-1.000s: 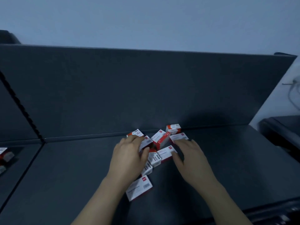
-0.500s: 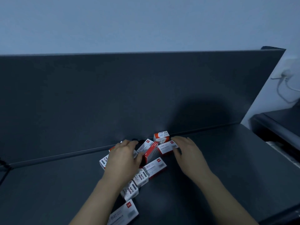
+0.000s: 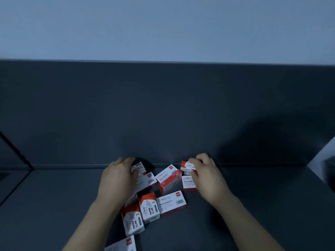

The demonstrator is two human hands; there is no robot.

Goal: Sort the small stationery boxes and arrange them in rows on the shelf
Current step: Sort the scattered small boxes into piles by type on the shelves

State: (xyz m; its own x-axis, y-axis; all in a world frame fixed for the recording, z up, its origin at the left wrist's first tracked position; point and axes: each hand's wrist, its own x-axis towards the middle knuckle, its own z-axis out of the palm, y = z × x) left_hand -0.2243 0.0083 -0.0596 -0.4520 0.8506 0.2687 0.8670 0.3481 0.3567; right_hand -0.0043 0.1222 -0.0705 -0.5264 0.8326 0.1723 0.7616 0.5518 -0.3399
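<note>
Several small red-and-white stationery boxes lie jumbled on the dark shelf (image 3: 262, 205), close to its back panel. Two paper-clip boxes (image 3: 149, 208) (image 3: 133, 221) lie side by side at the front of the heap, a staple box (image 3: 171, 201) to their right, another staple box (image 3: 167, 178) tilted behind it. My left hand (image 3: 118, 178) curls over a box (image 3: 138, 167) at the heap's left rear. My right hand (image 3: 207, 175) pinches a paper-clip box (image 3: 187, 166) near the back panel, above a flat staple box (image 3: 188, 182).
A tall dark back panel (image 3: 163, 109) rises behind the heap. One more box (image 3: 121, 245) lies at the bottom edge of the view. A neighbouring shelf section (image 3: 10, 180) joins at the left. A pale wall (image 3: 322, 160) shows at the right end.
Both hands have slid toward the back panel and spread apart. My right hand now pinches the rear paper-clip box. The view has tilted and come closer to the boxes.
</note>
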